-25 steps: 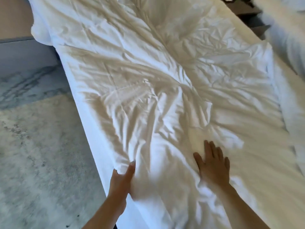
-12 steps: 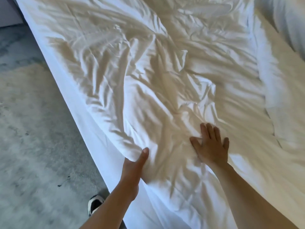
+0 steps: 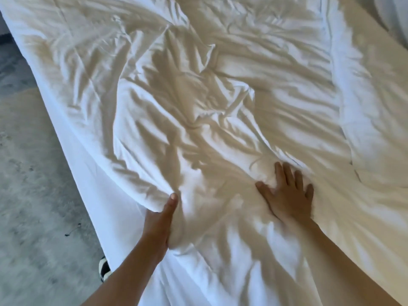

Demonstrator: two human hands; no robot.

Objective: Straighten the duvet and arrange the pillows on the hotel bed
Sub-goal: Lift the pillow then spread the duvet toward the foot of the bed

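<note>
A white, heavily creased duvet point(image 3: 220, 96) covers the bed and fills most of the head view. My left hand point(image 3: 160, 224) grips the duvet's near edge at the bed's side, thumb on top and fingers tucked under the fabric. Flat on the duvet to the right lies my right hand point(image 3: 287, 195), palm down with the fingers spread. A white pillow point(image 3: 395, 16) shows only partly at the top right corner.
The white sheet point(image 3: 92, 191) hangs down the bed's left side. Grey mottled floor point(image 3: 33, 195) lies to the left. A black and white shoe point(image 3: 103, 269) shows at the foot of the bed side.
The view has tilted down and moved closer along the bed. Both hands keep their hold and press on the duvet, and the folds around them have shifted slightly.
</note>
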